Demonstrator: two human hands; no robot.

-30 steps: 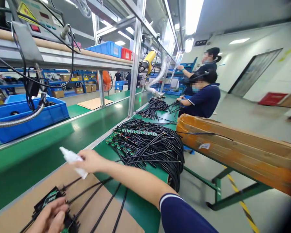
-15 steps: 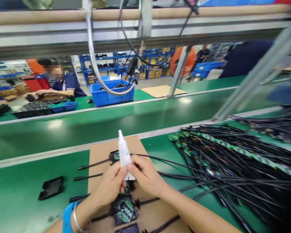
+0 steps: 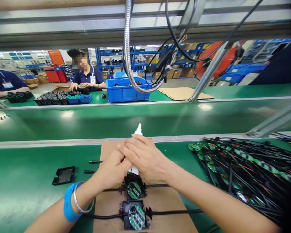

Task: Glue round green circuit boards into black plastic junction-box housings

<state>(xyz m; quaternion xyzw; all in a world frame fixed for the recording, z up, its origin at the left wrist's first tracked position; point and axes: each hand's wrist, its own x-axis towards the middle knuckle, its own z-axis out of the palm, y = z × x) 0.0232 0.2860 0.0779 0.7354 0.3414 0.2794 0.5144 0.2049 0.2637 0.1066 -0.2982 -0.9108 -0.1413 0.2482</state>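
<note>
A white squeeze tube [image 3: 134,170] with a narrow nozzle stands nozzle-up between my hands. My left hand [image 3: 113,166] is closed around its lower part. Over its upper body lies my right hand [image 3: 147,157], fingers wrapped across the tube and touching the left. Most of the tube is hidden; its tip and bottom end show. Just below the hands, a black housing with a round green circuit board [image 3: 134,190] lies on a cardboard sheet [image 3: 111,207]. Nearer to me is another such housing with its board [image 3: 136,216], black cables leaving both sides.
A black plastic cover [image 3: 64,175] lies to the left on the green table. Many cables with circuit boards [image 3: 232,171] are heaped at the right. Beyond a metal rail stand a blue bin [image 3: 128,90] and co-workers [image 3: 88,76]. A metal hose [image 3: 127,48] hangs overhead.
My right hand has moved from pinching the tube's lower end to covering its upper body. The tube is now mostly hidden. The camera view has turned left, shifting the scene rightward.
</note>
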